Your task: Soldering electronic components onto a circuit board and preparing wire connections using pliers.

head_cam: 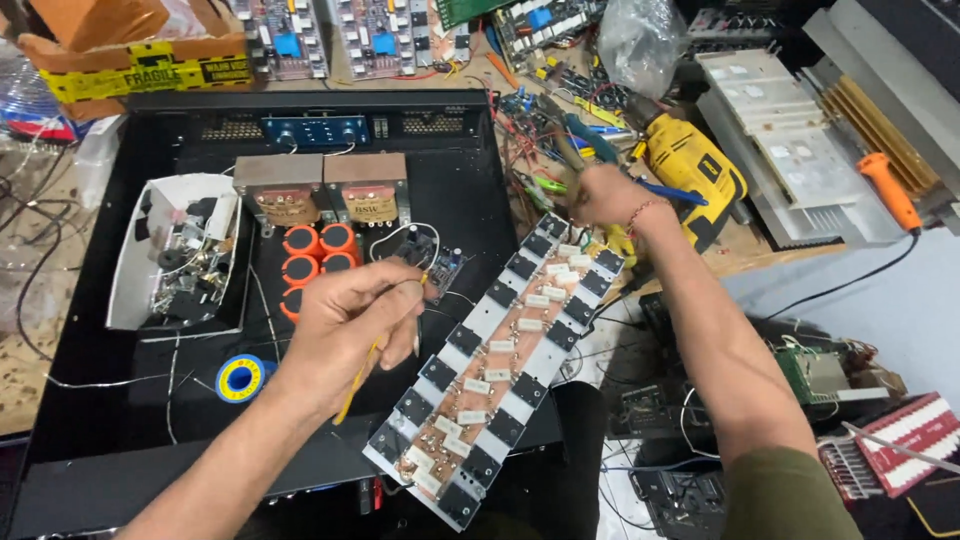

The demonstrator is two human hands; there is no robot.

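Note:
My left hand is closed around a thin yellow-handled tool and a strand of wire, over the black metal chassis. Just right of it lies a long copper circuit board set diagonally, lined with black transistors and white resistors. My right hand is at the board's far end, gripping pliers with green-blue handles among loose wires. Inside the chassis sit two transformers and several orange capacitors.
A white box of small parts and a blue-yellow solder spool rest in the chassis. A yellow drill, heat sinks, an orange-handled tool, circuit boards and a cardboard box crowd the bench.

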